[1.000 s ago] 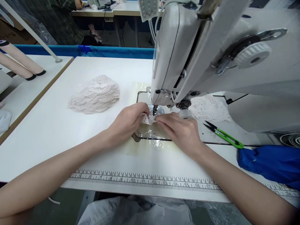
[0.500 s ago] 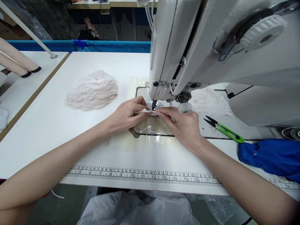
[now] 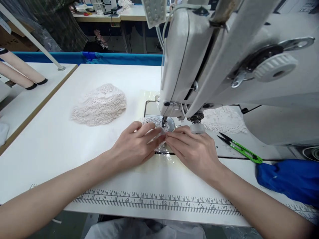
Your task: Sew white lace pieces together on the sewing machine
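A piece of white lace [image 3: 152, 122] lies under the presser foot [image 3: 164, 121] of a sewing machine [image 3: 185, 63]. My left hand [image 3: 138, 142] is closed on the lace just left of the needle area, palm down and fingers bent. Close beside it, my right hand [image 3: 193, 146] pinches the lace edge in front of the foot, its fingertips almost meeting the left ones. Both hands hide much of the lace. A fan-shaped pile of lace pieces [image 3: 101, 105] rests to the left; more lace [image 3: 223, 120] lies behind the right hand, under the machine arm.
Green-handled thread snips [image 3: 240, 148] lie right of my right hand, beside a blue cloth [image 3: 289, 181]. A ruler strip [image 3: 159, 202] runs along the front edge of the white table [image 3: 50, 132]. A thin white pole [image 3: 32, 36] stands at the left.
The lace, earlier held up in a fold between my fingertips, now lies flatter and spreads left of the foot. My left fingers have come down over it. The view has tilted upward slightly.
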{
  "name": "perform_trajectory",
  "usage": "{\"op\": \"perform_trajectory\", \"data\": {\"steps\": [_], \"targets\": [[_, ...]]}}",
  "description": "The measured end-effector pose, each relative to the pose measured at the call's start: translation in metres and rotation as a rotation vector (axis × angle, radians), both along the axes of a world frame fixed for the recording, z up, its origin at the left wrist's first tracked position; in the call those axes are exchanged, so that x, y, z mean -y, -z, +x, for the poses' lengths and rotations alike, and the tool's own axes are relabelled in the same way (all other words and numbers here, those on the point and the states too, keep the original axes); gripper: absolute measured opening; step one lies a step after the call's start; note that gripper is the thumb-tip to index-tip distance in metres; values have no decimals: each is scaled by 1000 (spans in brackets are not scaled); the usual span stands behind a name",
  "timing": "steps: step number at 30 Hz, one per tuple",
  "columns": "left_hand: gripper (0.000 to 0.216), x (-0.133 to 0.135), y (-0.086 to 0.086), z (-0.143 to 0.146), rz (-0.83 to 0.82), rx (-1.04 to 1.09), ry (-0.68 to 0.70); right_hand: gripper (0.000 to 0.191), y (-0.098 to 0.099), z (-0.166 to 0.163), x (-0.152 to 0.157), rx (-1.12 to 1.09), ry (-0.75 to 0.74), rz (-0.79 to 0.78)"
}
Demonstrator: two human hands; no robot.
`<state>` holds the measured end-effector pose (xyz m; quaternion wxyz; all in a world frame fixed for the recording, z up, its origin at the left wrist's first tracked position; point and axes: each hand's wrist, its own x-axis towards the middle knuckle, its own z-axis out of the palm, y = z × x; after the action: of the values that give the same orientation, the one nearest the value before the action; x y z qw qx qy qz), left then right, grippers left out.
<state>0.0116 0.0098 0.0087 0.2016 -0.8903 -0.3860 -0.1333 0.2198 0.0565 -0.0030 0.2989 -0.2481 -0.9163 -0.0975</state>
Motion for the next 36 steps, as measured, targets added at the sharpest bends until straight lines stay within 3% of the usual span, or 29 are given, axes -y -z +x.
{"op": "perform_trajectory", "data": {"steps": [20,29,36], "targets": [[30,-15,4,-5,-68,41,-45,18,1,-2,-5,64,67,-18],[25,4,0,1,-44,48,-29,17,-3,2,1,124,27,28],[24,1,1,0,-22,80,-14,14,-1,2,0,112,30,62]]}}
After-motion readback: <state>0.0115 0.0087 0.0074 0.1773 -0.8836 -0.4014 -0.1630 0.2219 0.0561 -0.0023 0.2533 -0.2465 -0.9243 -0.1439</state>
